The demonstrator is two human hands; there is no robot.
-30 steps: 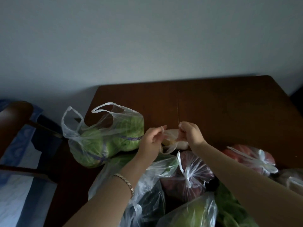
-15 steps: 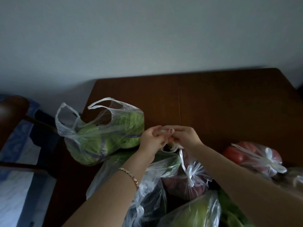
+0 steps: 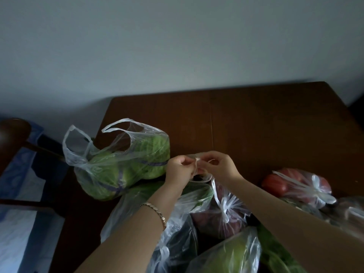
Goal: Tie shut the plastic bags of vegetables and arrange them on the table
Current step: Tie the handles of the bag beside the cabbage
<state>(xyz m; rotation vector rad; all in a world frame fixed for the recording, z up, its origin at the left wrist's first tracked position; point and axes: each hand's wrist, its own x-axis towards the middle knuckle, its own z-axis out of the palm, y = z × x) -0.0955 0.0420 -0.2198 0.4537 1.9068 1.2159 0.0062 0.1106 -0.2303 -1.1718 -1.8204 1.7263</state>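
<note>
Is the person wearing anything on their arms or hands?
Both arms are bare, with no sleeves showing. A thin gold-coloured link bracelet sits on the left wrist. The left hand and right hand wear no gloves, and no rings are visible.

A dark brown wooden table (image 3: 256,123) stands against a pale wall, its far half bare and a thin seam running front to back down the middle of the top. At its left edge lies an untied clear bag of green cabbages (image 3: 122,166), handles standing open. At the right edge sits a knotted bag of red tomatoes (image 3: 299,184). Between them, crowding the near side, lie a knotted bag of dark reddish produce (image 3: 224,211), a bag of long green vegetables (image 3: 149,196), a bag with a pale green vegetable (image 3: 228,255) and loose leafy greens (image 3: 275,253); how these overlap is hard to tell in the dim light.
</note>
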